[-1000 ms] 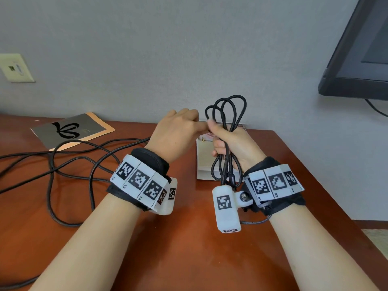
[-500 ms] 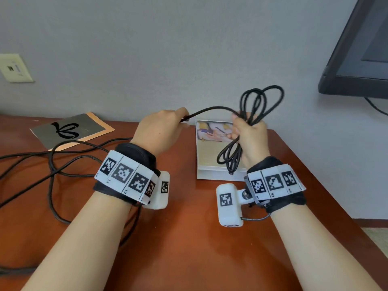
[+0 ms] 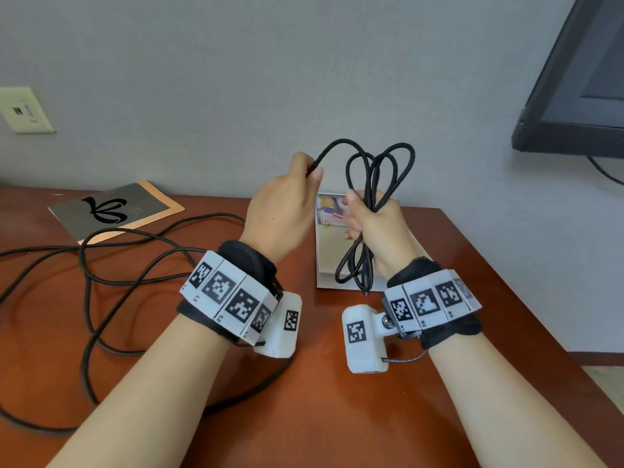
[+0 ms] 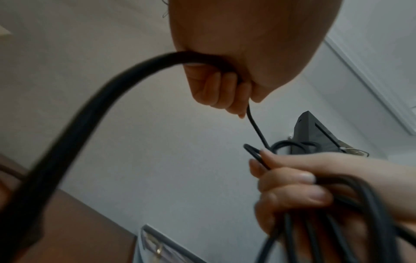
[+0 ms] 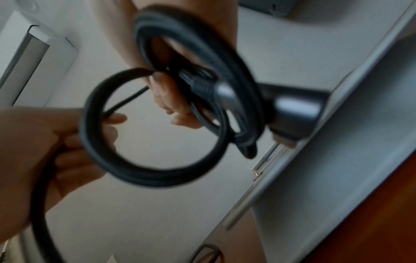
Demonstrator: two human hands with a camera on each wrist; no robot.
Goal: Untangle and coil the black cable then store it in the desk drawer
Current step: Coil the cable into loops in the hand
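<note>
Up above the desk (image 3: 337, 417), the right hand (image 3: 378, 228) has its fingers (image 4: 290, 179) curled round a bundle of loops of the black cable (image 3: 373, 170). The bundle's long axis runs roughly up and down: rounded loop ends rise above the fist toward the wall, while the lower loops hang below the palm, and the plug end (image 5: 202, 85) points downward toward the desk near the wrist. In the right wrist view the loops look close to circular, though that picture is blurred.

Just to its left, the left hand (image 3: 283, 211) is closed in a fist round a single strand of the same cable. From the top of this fist the strand arches up and over to the right into the bundle. From the bottom of the fist, as the left wrist view shows, it sweeps down and away toward the loose slack (image 3: 87, 265), which lies in wide, crossing curves on the left part of the desk.

Behind the hands a white box with a picture on its lid (image 3: 329, 231) sits on the desk. A grey folder (image 3: 114, 211) lies at the far left by the wall, a wall outlet plate (image 3: 25, 109) is above it, and a dark monitor (image 3: 580, 79) stands at the right.
</note>
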